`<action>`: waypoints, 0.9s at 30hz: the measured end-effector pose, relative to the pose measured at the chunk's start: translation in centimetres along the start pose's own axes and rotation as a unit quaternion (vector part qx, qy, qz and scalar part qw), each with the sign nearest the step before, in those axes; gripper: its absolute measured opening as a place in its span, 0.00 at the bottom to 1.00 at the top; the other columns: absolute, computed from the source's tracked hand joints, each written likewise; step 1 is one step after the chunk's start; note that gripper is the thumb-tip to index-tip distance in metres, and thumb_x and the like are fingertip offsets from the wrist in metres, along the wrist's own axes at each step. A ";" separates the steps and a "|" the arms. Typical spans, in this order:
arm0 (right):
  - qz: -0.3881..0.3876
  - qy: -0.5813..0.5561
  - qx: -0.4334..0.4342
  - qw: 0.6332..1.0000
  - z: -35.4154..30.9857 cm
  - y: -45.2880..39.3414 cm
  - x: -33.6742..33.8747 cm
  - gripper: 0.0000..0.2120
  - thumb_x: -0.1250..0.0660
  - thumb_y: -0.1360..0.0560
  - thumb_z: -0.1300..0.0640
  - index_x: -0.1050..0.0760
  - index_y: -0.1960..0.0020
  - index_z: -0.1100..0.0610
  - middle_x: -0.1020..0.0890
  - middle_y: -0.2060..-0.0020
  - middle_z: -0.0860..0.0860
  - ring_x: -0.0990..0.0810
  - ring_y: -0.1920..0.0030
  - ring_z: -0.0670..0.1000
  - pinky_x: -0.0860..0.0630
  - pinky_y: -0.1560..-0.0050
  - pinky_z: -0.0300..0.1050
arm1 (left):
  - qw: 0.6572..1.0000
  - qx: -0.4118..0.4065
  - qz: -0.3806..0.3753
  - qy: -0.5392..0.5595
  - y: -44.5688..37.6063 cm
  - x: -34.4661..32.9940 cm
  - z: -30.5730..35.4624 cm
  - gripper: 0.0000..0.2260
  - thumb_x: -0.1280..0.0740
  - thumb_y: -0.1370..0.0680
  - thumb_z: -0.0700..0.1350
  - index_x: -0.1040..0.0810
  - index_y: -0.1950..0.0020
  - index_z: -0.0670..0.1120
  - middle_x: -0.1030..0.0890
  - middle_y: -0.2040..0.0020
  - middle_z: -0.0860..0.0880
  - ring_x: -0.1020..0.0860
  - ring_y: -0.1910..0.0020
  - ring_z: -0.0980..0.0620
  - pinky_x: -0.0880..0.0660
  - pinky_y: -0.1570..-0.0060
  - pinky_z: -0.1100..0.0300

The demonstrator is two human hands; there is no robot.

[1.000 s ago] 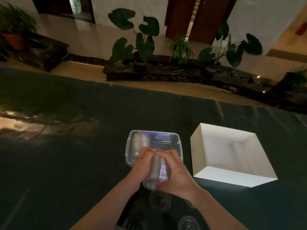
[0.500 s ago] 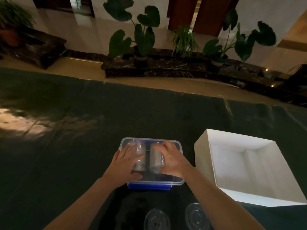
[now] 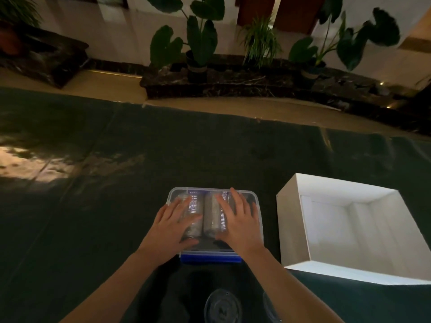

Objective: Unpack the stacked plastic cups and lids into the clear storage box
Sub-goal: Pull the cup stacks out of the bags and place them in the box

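The clear storage box (image 3: 254,197) with a blue front clip sits on the dark table in front of me. Two stacks of clear plastic cups lie side by side inside it, the left stack (image 3: 193,206) and the right stack (image 3: 211,215). My left hand (image 3: 173,226) rests flat on the left stack with fingers spread. My right hand (image 3: 238,220) lies flat over the right stack, fingers apart too. Neither hand grips anything. A clear round lid (image 3: 222,307) lies on the table near me, and the edge of a second lid (image 3: 270,308) shows beside my right forearm.
An open white cardboard box (image 3: 291,229) stands just right of the storage box. The table is covered in dark green cloth (image 3: 93,206). Beyond its far edge are a tan floor and a stone planter with potted plants (image 3: 198,43).
A second ago both hands held a cup stack together above the box's near edge. That stack now lies in the box on the right, and both hands have spread flat over the two stacks.
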State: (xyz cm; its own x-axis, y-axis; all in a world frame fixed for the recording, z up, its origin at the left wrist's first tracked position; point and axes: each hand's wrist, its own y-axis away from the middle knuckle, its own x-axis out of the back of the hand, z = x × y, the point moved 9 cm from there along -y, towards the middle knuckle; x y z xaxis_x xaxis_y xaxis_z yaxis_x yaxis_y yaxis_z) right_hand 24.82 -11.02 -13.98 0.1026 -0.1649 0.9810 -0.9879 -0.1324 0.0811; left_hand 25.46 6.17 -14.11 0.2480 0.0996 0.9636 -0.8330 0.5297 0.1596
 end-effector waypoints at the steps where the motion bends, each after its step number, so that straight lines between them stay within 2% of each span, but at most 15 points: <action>1: 0.003 0.001 -0.013 1.000 0.0 0.2 -0.1 0.57 0.31 0.39 0.26 0.59 0.23 0.43 0.52 0.21 0.54 0.51 0.22 0.60 0.49 0.27 0.65 | 1.000 0.005 0.003 0.003 0.0 0.0 0.1 0.34 0.39 0.27 0.68 0.48 0.25 0.65 0.57 0.20 0.52 0.65 0.24 0.52 0.59 0.27 0.43; 6: -0.005 -0.018 -0.045 0.999 0.1 -0.1 -0.4 0.61 0.31 0.41 0.25 0.64 0.23 0.43 0.58 0.22 0.52 0.54 0.22 0.59 0.55 0.27 0.61 | 1.000 0.009 0.008 0.009 0.3 0.3 0.9 0.33 0.41 0.27 0.69 0.51 0.25 0.66 0.59 0.20 0.52 0.65 0.23 0.50 0.60 0.27 0.41; 10: -0.010 -0.052 -0.050 0.997 0.7 0.5 -0.9 0.61 0.32 0.41 0.24 0.65 0.23 0.43 0.55 0.21 0.52 0.52 0.22 0.59 0.52 0.27 0.59 | 0.999 0.023 0.024 0.022 1.1 0.7 1.1 0.30 0.43 0.25 0.67 0.49 0.25 0.66 0.57 0.20 0.52 0.63 0.23 0.50 0.60 0.27 0.42; 14: -0.006 -0.067 -0.047 0.997 1.1 0.9 -0.8 0.59 0.33 0.40 0.24 0.63 0.22 0.43 0.52 0.21 0.52 0.51 0.21 0.56 0.55 0.27 0.55 | 0.998 0.043 0.023 0.042 1.9 0.6 0.8 0.27 0.46 0.23 0.65 0.47 0.24 0.64 0.57 0.20 0.53 0.63 0.23 0.52 0.61 0.26 0.43; 21: -0.015 -0.107 -0.041 0.993 1.1 1.7 -0.1 0.60 0.28 0.39 0.28 0.63 0.22 0.43 0.52 0.21 0.49 0.51 0.21 0.54 0.55 0.30 0.52 | 0.997 0.055 0.018 0.059 3.2 0.4 1.1 0.26 0.45 0.22 0.63 0.46 0.24 0.63 0.58 0.20 0.53 0.62 0.23 0.51 0.59 0.26 0.43; 24: -0.016 -0.139 -0.044 0.989 1.1 2.4 0.4 0.59 0.26 0.38 0.31 0.62 0.23 0.42 0.51 0.21 0.48 0.49 0.22 0.52 0.49 0.29 0.54 | 0.994 0.063 0.030 0.084 3.8 0.8 1.5 0.25 0.44 0.22 0.61 0.45 0.25 0.63 0.56 0.20 0.53 0.61 0.23 0.52 0.58 0.25 0.43; 27: -0.034 -0.197 -0.071 0.977 1.6 3.4 0.4 0.54 0.25 0.37 0.35 0.57 0.24 0.41 0.46 0.23 0.46 0.41 0.24 0.51 0.33 0.30 0.59 | 0.986 0.083 0.064 0.131 5.1 1.6 1.6 0.25 0.41 0.21 0.59 0.41 0.25 0.61 0.52 0.20 0.53 0.59 0.23 0.55 0.57 0.25 0.46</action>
State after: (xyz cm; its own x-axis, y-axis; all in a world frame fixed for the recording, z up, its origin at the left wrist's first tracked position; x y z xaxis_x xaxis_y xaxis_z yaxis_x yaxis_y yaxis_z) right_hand 21.72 -13.14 -13.63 0.1772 -0.5278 0.8307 -0.9807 -0.0238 0.1941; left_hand 20.81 7.63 -11.42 0.2370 0.3825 0.8931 -0.9299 0.3556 0.0944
